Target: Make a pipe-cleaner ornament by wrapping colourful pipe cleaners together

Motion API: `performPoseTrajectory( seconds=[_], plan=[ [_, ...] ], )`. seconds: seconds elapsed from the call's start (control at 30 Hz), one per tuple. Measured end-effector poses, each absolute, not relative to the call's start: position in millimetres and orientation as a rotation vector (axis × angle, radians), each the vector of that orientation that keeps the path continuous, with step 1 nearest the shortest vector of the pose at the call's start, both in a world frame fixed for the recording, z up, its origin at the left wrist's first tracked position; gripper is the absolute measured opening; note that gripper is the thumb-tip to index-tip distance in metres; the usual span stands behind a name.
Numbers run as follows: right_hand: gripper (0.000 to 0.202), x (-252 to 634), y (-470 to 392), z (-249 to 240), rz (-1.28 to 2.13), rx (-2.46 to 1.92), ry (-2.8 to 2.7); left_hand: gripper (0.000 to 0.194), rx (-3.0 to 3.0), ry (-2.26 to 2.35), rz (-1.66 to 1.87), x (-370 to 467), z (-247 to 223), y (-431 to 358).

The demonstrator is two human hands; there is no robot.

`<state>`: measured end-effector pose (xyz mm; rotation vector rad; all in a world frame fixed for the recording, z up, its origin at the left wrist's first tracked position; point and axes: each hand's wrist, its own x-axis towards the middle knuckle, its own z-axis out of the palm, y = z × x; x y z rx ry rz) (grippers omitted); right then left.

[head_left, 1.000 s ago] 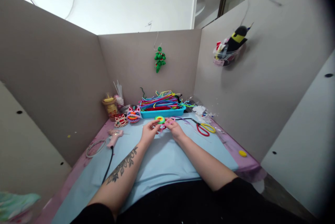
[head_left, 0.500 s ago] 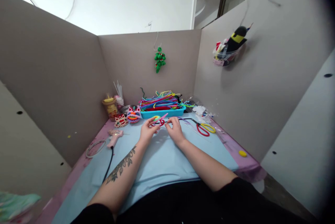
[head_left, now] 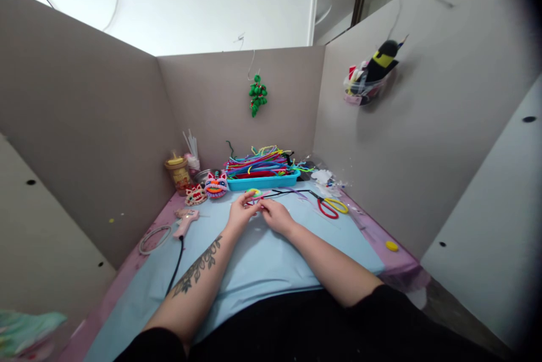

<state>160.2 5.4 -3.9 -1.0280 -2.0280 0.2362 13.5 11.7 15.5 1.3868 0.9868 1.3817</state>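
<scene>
My left hand is closed, with its fingers pinching a small pink and red pipe cleaner piece above the blue cloth. My right hand meets it from the right, thumb and fingers pressed together at the left thumb. What lies between the right fingertips is hidden. Just behind the left fingertips shows a yellow-green round thing. Black pipe cleaners stretch beyond the right hand toward the scissors, which have one red and one yellow handle.
Behind my hands stands a blue tray heaped with coloured pipe cleaners. A pink glue gun lies left, near two animal-head crafts and a brown cup. A yellow disc rests at the right. Grey panels enclose the table.
My right hand has moved left, so its fingertips now meet the left hand's. The pink and red piece is more covered by the fingers than before.
</scene>
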Motion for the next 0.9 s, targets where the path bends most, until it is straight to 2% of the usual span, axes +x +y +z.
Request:
performPoseTrajectory(
  seconds=[0.3, 0.6, 0.9],
  plan=[
    [0.023, 160.7, 1.0, -0.3, 0.183, -1.007, -1.989, 0.05, 1.456, 0.963, 1.32, 11.6, 18.2, 7.8],
    [0.023, 157.6, -1.9, 0.4, 0.371, -0.874, -1.868, 0.035, 1.391, 1.074, 1.368, 9.4, 12.6, 13.5],
    [0.019, 158.2, -5.2, 3.0, 0.473, -0.817, -1.849, 0.03, 1.415, 1.108, 1.414, 9.3, 13.3, 14.4]
  ],
)
